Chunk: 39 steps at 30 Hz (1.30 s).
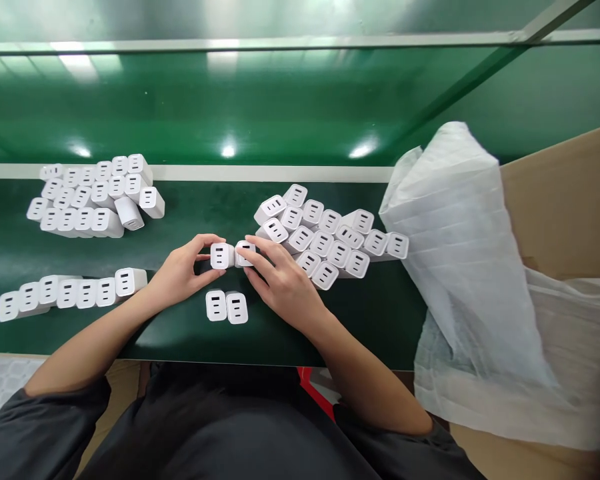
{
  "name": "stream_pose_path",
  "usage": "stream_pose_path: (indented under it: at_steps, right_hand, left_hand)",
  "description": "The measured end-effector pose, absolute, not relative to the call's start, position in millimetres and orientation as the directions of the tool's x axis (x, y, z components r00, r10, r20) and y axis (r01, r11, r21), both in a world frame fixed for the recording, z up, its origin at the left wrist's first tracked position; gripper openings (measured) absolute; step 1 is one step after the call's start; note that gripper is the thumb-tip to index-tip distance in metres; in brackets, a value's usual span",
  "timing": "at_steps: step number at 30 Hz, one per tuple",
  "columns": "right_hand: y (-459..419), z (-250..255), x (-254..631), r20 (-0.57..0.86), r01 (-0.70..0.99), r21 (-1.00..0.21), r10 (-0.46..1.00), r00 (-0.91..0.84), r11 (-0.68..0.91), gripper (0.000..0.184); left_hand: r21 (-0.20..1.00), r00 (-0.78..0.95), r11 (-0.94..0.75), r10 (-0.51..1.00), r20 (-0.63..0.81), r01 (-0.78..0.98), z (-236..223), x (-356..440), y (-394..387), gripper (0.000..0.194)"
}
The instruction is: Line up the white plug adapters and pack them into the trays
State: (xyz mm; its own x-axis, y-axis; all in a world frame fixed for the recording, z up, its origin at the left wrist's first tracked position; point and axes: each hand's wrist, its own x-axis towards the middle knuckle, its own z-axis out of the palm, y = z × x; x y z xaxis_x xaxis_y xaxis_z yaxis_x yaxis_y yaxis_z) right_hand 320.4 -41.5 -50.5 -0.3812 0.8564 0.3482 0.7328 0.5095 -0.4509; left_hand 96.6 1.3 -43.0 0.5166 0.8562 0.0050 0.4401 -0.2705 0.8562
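Between the thumb and fingers of my left hand (183,267) is a white charger (220,256), its port face turned up toward me. My right hand (283,280) grips a second white charger (245,253) right beside it, partly covered by the fingers. Just below the hands, two more chargers (227,307) stand side by side on the green table (180,340). To the right of my right hand is a cluster of several white chargers (323,243), ports facing up.
Several chargers (100,193) are grouped at the back left, one lying tilted. A row of several chargers (67,293) runs along the front left. At right, a translucent white plastic bag (470,253) hangs over a cardboard box (565,200). A green panel (280,107) rises behind the table.
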Motion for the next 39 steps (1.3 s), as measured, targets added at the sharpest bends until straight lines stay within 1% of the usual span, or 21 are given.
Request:
stream_pose_path:
  at_steps: [7,11,13,15,17,22,24,27,30,32,35,37,39]
  right_hand:
    - [-42.5,-48.4,320.2,0.372,0.713,-0.459,0.844,-0.387,0.530,0.045]
    - [-43.9,-47.7,319.8,0.355,0.700,-0.486,0.850,-0.390,0.524,0.049]
    - [-44.0,-47.1,319.4,0.361,0.699,-0.480,0.846,-0.393,0.530,0.047]
    - [-43.6,-46.7,318.6,0.378,0.700,-0.456,0.832,-0.406,0.549,0.042]
    - [-42.9,-47.0,317.6,0.391,0.694,-0.425,0.809,-0.438,0.581,0.038]
    - [-41.6,-49.3,318.5,0.380,0.672,-0.328,0.744,-0.550,0.664,0.038]
    - [-40.5,-48.8,322.0,0.393,0.697,-0.296,0.748,-0.534,0.653,0.037]
    - [-37.8,-45.1,328.4,0.424,0.734,-0.298,0.774,-0.471,0.610,0.035]
    - [-34.8,-39.3,333.2,0.449,0.743,-0.359,0.803,-0.393,0.564,0.034]
    - [-33.2,-36.4,335.1,0.483,0.756,-0.396,0.819,-0.311,0.520,0.034]
    - [-31.4,-35.8,336.3,0.509,0.786,-0.421,0.835,-0.208,0.453,0.034]
    - [-30.6,-37.8,335.6,0.494,0.782,-0.424,0.840,-0.222,0.456,0.033]
    - [-29.9,-40.5,333.9,0.475,0.758,-0.397,0.823,-0.312,0.517,0.030]
  left_hand:
    - [0.824,0.522,-0.321,0.852,0.036,0.466,-43.2,96.5,1.4,0.037]
    - [0.732,0.530,-0.415,0.843,0.087,0.540,-43.5,95.4,0.7,0.038]
    - [0.684,0.543,-0.458,0.833,0.106,0.568,-44.8,94.9,0.3,0.038]
    - [0.665,0.554,-0.477,0.825,0.112,0.575,-47.1,95.4,-0.1,0.039]
    - [0.684,0.552,-0.462,0.827,0.102,0.565,-50.1,96.8,-0.4,0.041]
    - [0.836,0.536,-0.329,0.843,0.050,0.439,-52.7,98.3,1.2,0.057]
    - [0.864,0.532,-0.291,0.846,0.031,0.412,-48.6,96.1,2.9,0.060]
    - [0.857,0.519,-0.302,0.853,0.048,0.418,-37.6,91.8,3.8,0.054]
    - [0.790,0.580,-0.428,0.807,0.114,0.440,-25.9,91.5,-2.0,0.050]
    - [0.699,0.672,-0.565,0.722,0.164,0.437,-21.1,94.9,-10.6,0.052]
    - [0.536,0.786,-0.745,0.577,0.221,0.396,-21.4,103.8,-27.0,0.060]
    - [0.442,0.813,-0.809,0.526,0.250,0.388,-26.1,109.7,-36.0,0.057]
    - [0.385,0.819,-0.836,0.507,0.267,0.392,-32.1,113.5,-40.7,0.048]
